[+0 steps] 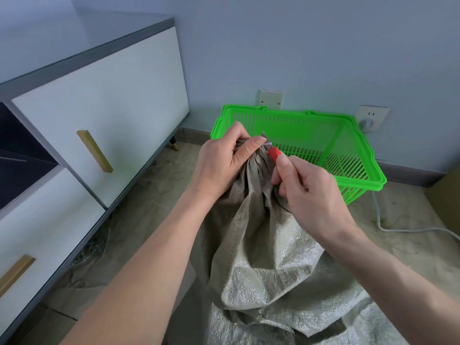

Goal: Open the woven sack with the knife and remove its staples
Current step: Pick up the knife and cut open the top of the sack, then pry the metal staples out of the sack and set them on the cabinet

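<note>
Most of the knife (272, 152) is buried in the right hand (307, 192), only the red handle end and a sliver of blade peeking out. The sack (261, 257) neck vanishes inside the left hand (221, 160). Staples? Too small to spot. The cabinet (99, 100) runs off the left edge.

Walls (298, 46): plain pale blue, evenly lit, no hard shadows. Two sockets low on the far wall: a blank cover plate (270, 98) and an outlet (371, 117) with a white plug inserted; its cable (388, 220) runs down and across the floor to the right. Dark skirting (410, 174) along the wall base. Floor (154, 195): beige, scuffed, with loose straw-like fibres near and under the cabinet. Cabinet (112, 95) at left: white fronts, grey top and frame, brass bar handles (94, 151), one brass-tipped leg (173, 143) visible. A green slatted basket (348, 155) stands on the floor just beside the far wall.
</note>
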